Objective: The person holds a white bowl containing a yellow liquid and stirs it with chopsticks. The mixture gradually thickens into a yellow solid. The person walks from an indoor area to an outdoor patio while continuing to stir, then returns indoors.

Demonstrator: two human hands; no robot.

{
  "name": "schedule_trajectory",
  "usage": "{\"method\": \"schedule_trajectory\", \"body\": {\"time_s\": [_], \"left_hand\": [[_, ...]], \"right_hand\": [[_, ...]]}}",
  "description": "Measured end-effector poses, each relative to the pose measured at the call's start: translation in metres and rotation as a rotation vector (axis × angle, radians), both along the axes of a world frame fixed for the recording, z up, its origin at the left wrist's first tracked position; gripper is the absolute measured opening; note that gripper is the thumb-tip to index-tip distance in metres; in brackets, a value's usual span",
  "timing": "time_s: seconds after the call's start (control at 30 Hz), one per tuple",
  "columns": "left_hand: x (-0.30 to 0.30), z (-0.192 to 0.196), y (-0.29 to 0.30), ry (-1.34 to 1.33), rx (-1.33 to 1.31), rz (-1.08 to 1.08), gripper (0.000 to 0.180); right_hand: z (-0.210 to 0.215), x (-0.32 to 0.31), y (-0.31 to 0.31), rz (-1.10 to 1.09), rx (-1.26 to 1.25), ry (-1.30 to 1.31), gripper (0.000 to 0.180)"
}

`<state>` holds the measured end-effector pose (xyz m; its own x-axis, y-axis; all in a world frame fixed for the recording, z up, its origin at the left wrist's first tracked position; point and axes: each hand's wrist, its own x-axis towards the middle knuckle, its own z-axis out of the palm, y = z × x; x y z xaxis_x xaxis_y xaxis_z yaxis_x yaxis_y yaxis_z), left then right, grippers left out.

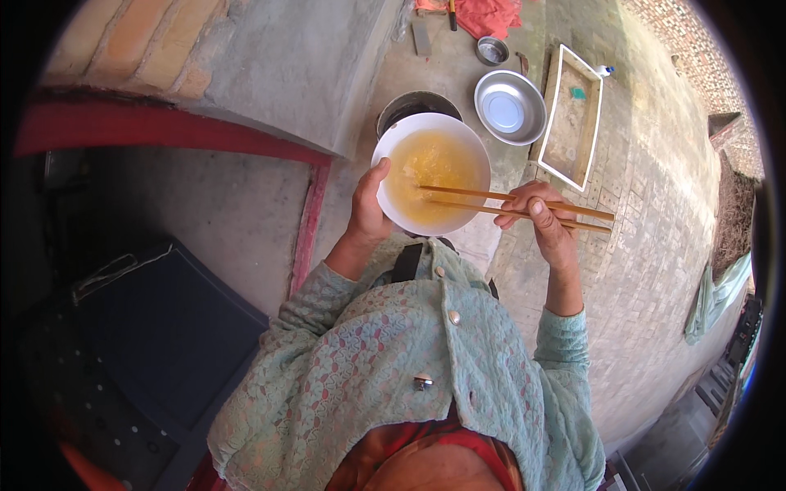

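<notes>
My left hand (pixel 370 200) grips the left rim of a white bowl (pixel 478 151), thumb on the edge and the other fingers hidden beneath. A frothy yellow liquid (pixel 434 159), which looks like beaten egg, fills much of the bowl. Between the fingers of my right hand (pixel 544 214) is a pair of wooden chopsticks (pixel 573 214). Their tips dip into the liquid near the bowl's middle, and their thick ends stick out past my hand to the right.
Just beyond the bowl stands a dark round pot (pixel 419 103), partly covered by it. A metal basin (pixel 536 102), a small metal bowl (pixel 492 51) and a white-rimmed tray (pixel 591 127) lie on the paved ground. A red-framed doorway (pixel 313 213) is at the left.
</notes>
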<state>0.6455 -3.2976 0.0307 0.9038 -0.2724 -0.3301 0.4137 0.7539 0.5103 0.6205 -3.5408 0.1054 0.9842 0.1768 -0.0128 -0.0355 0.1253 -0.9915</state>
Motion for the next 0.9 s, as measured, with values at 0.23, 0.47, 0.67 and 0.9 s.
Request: {"method": "schedule_trajectory", "body": {"time_s": [0.23,0.47,0.67,0.9], "left_hand": [[0.0,-0.009,-0.004,0.007,0.026,0.014,0.045],[-0.002,-0.011,-0.005,-0.016,0.043,-0.005,0.045],[-0.002,-0.005,-0.008,-0.014,0.034,0.015,0.046],[-0.004,-0.008,-0.016,-0.008,0.047,0.001,0.046]], "right_hand": [[-0.009,0.009,0.017,-0.128,0.044,-0.052,0.03],[-0.006,0.016,-0.02,-0.182,0.028,-0.017,0.03],[-0.005,-0.001,-0.012,-0.007,0.028,0.018,0.031],[-0.007,-0.001,0.012,-0.156,0.055,-0.026,0.031]]}}
